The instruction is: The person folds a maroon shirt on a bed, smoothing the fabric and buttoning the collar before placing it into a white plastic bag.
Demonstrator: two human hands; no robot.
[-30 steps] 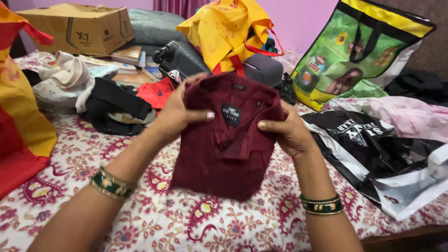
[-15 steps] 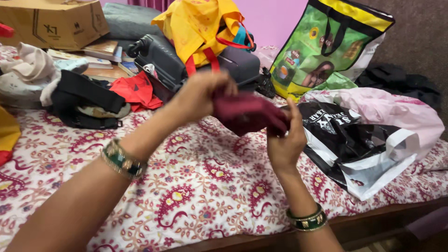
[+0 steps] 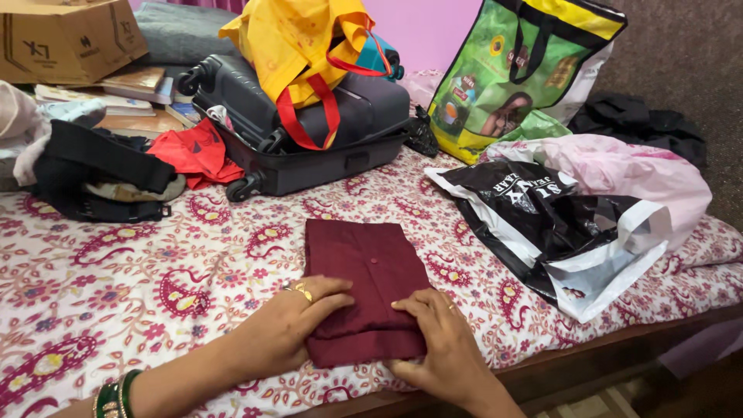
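A folded maroon shirt (image 3: 364, 275) lies flat on the paisley bedsheet (image 3: 155, 286) near the bed's front edge. My left hand (image 3: 298, 313) rests palm down on the shirt's near left corner, fingers spread, a ring on one finger. My right hand (image 3: 437, 340) presses flat on the near right corner. Neither hand grips the cloth; both lie on top of it. Green and gold bangles show on my left wrist at the bottom edge.
A dark grey suitcase (image 3: 309, 124) stands behind the shirt with a yellow cloth bag (image 3: 298, 39) on it. A black and white plastic bag (image 3: 557, 224) and a pink bag (image 3: 627, 170) lie to the right. Black and red clothes, books and a cardboard box (image 3: 62, 39) are at the left.
Both hands held the maroon shirt up in the air, then folded it. Now it lies flat on the bed with both hands pressing on its near end.
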